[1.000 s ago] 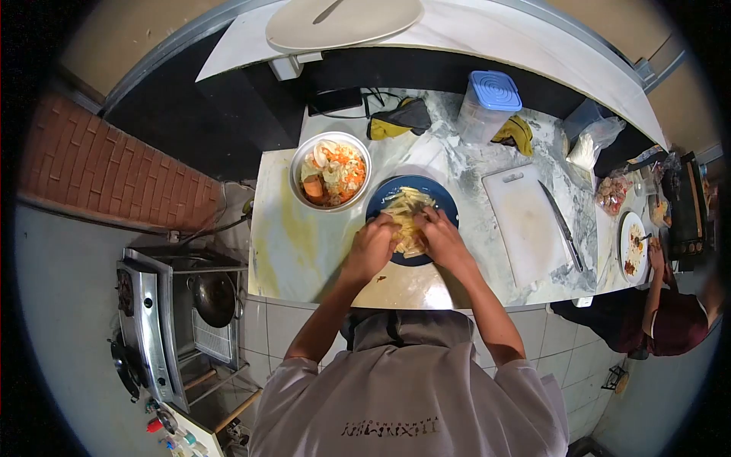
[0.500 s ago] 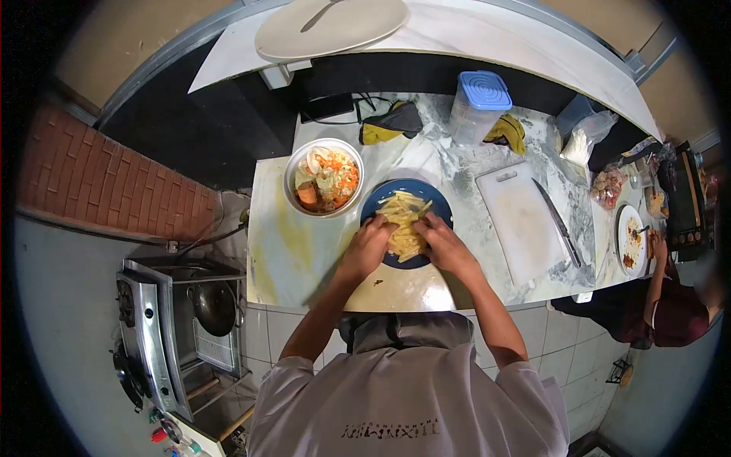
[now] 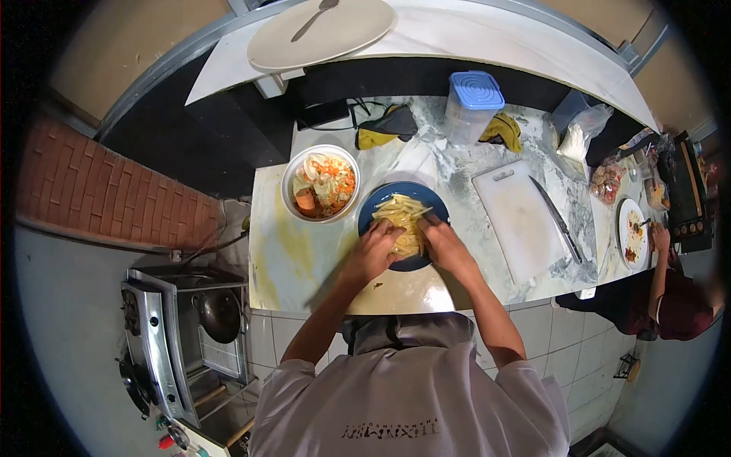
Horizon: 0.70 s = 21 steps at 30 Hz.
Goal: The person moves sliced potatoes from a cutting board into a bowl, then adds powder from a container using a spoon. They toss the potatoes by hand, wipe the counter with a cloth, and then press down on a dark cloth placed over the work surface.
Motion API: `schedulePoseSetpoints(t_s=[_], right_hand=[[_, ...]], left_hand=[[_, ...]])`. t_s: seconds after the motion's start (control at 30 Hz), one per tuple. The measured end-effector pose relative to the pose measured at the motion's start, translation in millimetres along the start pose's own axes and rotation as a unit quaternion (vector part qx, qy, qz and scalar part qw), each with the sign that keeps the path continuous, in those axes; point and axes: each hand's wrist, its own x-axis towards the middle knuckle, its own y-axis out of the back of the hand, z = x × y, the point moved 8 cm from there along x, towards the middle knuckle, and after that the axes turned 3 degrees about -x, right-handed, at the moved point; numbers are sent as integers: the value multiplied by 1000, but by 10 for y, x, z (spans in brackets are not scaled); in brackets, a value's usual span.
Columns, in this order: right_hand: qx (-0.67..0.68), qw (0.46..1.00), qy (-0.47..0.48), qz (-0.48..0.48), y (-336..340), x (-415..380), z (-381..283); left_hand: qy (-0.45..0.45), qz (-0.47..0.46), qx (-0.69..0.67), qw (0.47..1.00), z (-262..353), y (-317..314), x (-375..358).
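A heap of pale yellow strips, looking like cut potato sticks (image 3: 408, 209), lies on a dark blue plate (image 3: 371, 202) at the counter's front edge. My left hand (image 3: 378, 250) reaches in from the left, fingers curled into the strips. From the right, my right hand (image 3: 445, 242) curls against the other side of the heap. The fingertips of both are partly hidden among the strips. Left of the plate stands a white bowl (image 3: 287, 190) holding chopped orange and pale vegetables (image 3: 333, 179).
To the right lie a white cutting board (image 3: 519, 225) and a knife (image 3: 557, 221). Behind are a blue-lidded container (image 3: 472, 114) and yellow-grey cloths (image 3: 384, 128). A co-worker (image 3: 678, 297) is at far right by a white plate (image 3: 626, 221). A stove (image 3: 152, 327) stands lower left.
My head view has shifted slightly. Both hands stay at the strips, with the left fingers a little further over the heap. The co-worker's hand remains near the white plate.
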Motion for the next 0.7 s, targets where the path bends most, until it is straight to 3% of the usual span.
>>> schedulePoseSetpoints(t_s=[0.1, 0.23, 0.33, 0.43, 0.5, 0.53, 0.6, 0.7], right_hand=[[40, 999, 8, 20, 129, 40, -138], [78, 996, -2, 38, 611, 87, -481], [52, 997, 12, 64, 555, 92, -402], [33, 999, 19, 8, 181, 126, -151], [50, 999, 2, -19, 340, 124, -248], [51, 999, 3, -18, 440, 125, -308], [62, 996, 19, 56, 699, 141, -404], [68, 990, 39, 116, 679, 182, -338]], left_hand=[[-53, 17, -10, 998, -149, -32, 36], [0, -44, -86, 995, -25, 89, 99], [-2, 19, -18, 1000, -51, 131, 107], [17, 54, 21, 998, -109, 10, 159], [-72, 101, 87, 988, -48, -109, 121], [-71, 100, 89, 988, -53, -176, 102], [-8, 6, 164, 986, -132, -398, 98], [-12, 2, 198, 980, -137, -466, 70]])
